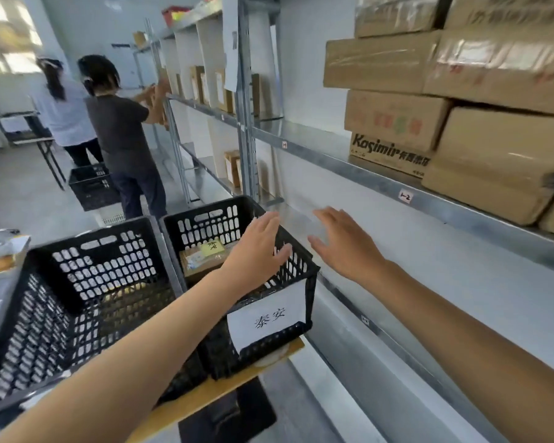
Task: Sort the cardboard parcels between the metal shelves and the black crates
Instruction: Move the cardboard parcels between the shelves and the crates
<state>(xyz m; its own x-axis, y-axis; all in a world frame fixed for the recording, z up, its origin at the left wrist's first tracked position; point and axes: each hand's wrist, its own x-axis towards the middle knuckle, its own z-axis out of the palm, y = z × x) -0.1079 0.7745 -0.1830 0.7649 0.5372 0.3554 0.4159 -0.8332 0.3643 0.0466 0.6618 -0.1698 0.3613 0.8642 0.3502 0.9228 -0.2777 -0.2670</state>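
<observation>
At the worktop's [205, 394] right corner, hard beside the metal shelf [333, 155], stands the labelled black crate [205, 222], likely for short reaches. A cardboard parcel [202, 260] lies inside. The left hand [256, 247] and right hand [343, 241] hover by its shelf-side rim, fingers released, holding nothing.

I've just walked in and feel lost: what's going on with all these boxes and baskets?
The person wearing the camera holds both hands out open and empty. The left hand is over a labelled black crate, and the right hand is beside it, near the metal shelf. One cardboard parcel lies in that crate, and more parcels are stacked on the shelf. Further along, another person reaches to the shelves.
</observation>
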